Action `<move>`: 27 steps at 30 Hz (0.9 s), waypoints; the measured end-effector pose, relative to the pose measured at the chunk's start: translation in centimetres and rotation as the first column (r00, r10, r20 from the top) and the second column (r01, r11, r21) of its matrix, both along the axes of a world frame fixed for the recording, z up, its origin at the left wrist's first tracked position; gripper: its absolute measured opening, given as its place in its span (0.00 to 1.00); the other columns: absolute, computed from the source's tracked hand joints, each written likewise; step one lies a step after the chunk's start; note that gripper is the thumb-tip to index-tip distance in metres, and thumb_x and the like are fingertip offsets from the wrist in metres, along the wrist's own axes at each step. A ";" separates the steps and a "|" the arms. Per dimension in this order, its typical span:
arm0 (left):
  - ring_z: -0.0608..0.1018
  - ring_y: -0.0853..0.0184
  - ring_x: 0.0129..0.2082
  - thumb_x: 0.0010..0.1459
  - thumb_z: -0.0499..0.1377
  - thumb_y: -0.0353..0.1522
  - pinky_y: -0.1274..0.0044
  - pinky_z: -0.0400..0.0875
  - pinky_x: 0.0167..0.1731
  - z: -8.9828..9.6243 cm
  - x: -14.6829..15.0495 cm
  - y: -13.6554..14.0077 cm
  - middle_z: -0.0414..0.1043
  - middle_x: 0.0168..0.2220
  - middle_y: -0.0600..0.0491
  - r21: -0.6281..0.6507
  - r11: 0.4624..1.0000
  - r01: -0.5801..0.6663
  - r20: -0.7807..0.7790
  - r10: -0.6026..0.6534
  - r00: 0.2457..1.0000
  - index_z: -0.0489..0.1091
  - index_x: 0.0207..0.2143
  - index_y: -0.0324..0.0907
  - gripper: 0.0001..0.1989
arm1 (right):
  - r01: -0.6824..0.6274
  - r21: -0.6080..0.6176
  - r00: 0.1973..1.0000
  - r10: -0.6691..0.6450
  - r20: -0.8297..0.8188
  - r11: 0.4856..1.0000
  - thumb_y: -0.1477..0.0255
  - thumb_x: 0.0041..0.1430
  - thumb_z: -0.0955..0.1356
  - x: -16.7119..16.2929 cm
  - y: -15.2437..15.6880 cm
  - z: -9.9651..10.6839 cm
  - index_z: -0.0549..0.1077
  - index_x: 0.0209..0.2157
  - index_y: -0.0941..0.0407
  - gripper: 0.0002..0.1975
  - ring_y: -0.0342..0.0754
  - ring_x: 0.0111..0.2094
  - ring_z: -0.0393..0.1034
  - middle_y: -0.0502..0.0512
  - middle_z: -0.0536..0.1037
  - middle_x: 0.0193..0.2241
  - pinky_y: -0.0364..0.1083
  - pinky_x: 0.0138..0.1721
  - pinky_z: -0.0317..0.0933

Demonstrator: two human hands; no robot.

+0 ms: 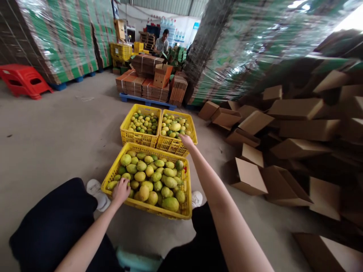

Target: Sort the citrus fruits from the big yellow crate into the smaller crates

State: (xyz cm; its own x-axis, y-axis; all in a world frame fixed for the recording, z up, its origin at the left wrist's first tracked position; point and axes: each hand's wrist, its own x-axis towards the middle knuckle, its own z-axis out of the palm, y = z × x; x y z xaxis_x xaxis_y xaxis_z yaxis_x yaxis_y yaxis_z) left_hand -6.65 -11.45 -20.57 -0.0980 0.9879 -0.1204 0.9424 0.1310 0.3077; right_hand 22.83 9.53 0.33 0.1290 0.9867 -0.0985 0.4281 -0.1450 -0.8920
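Observation:
A yellow crate (188,189) full of yellow-green lemons (149,171) stands between my feet. At its left side my left hand (121,190) is closed over a lemon (126,176), its fingers curled down among the fruit. My right arm reaches forward to the far right crate (193,130), which holds smaller-looking lemons. Over its near rim, my right hand (186,141) has its fingers stretched out, with no fruit visible in them. Just beyond the fingertips is a larger yellow lemon (175,127). Beside that crate, another yellow crate (124,130) holds greener lemons.
Many open cardboard boxes (249,175) lie heaped along the right. Ahead, flattened cartons (154,90) are stacked on a blue pallet (147,102). A red stool (25,81) stands at the left. Wrapped pallet loads (70,37) rise on both sides. A person (161,43) sits at the back.

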 end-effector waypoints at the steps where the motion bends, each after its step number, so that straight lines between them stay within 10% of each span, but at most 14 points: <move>1: 0.77 0.60 0.46 0.61 0.53 0.29 0.73 0.71 0.42 0.1 0.0 0.0 0.72 0.51 0.46 0.000 1.000 0.000 -0.005 0.000 1.000 0.73 0.48 0.43 0.16 | -0.002 -0.032 0.999 0.003 0.052 1.000 0.70 0.56 0.70 -0.3 -0.8 -1.0 0.76 0.31 0.57 0.05 0.61 0.51 0.70 0.60 0.80 0.35 0.56 0.54 0.62; 6: 0.77 0.56 0.48 0.61 0.53 0.31 0.69 0.71 0.46 0.7 0.0 -0.1 0.72 0.51 0.44 0.011 1.000 0.002 -0.048 -0.002 0.999 0.73 0.51 0.42 0.17 | -0.048 -0.188 0.992 0.068 0.104 0.981 0.74 0.49 0.76 -0.8 -8.2 -7.1 0.73 0.21 0.55 0.10 0.58 0.43 0.74 0.51 0.74 0.21 0.53 0.50 0.65; 10: 0.76 0.56 0.49 0.60 0.53 0.31 0.70 0.72 0.43 1.0 0.0 -0.1 0.70 0.52 0.43 -0.018 1.000 -0.012 -0.058 0.011 0.998 0.72 0.52 0.42 0.18 | -0.073 -0.273 0.994 0.092 0.059 0.959 0.66 0.62 0.70 0.6 -12.1 -10.1 0.75 0.33 0.58 0.09 0.47 0.37 0.74 0.51 0.77 0.33 0.49 0.41 0.69; 18: 0.75 0.57 0.51 0.61 0.52 0.31 0.73 0.71 0.42 1.0 0.0 -0.3 0.68 0.53 0.44 -0.059 0.998 -0.038 -0.030 0.037 0.999 0.71 0.53 0.41 0.19 | -0.083 -0.314 0.996 0.084 -0.012 0.946 0.81 0.42 0.75 2.4 -13.8 -13.2 0.64 0.18 0.53 0.17 0.56 0.46 0.70 0.47 0.66 0.21 0.51 0.49 0.61; 27: 0.75 0.56 0.50 0.60 0.53 0.31 0.72 0.72 0.41 1.0 0.0 -0.2 0.68 0.52 0.43 -0.050 0.997 -0.053 -0.018 0.052 0.998 0.69 0.51 0.40 0.17 | -0.141 -0.271 0.988 0.153 0.021 0.952 0.82 0.36 0.77 0.9 -15.1 -15.5 0.64 0.25 0.52 0.21 0.62 0.55 0.61 0.54 0.72 0.33 0.52 0.50 0.60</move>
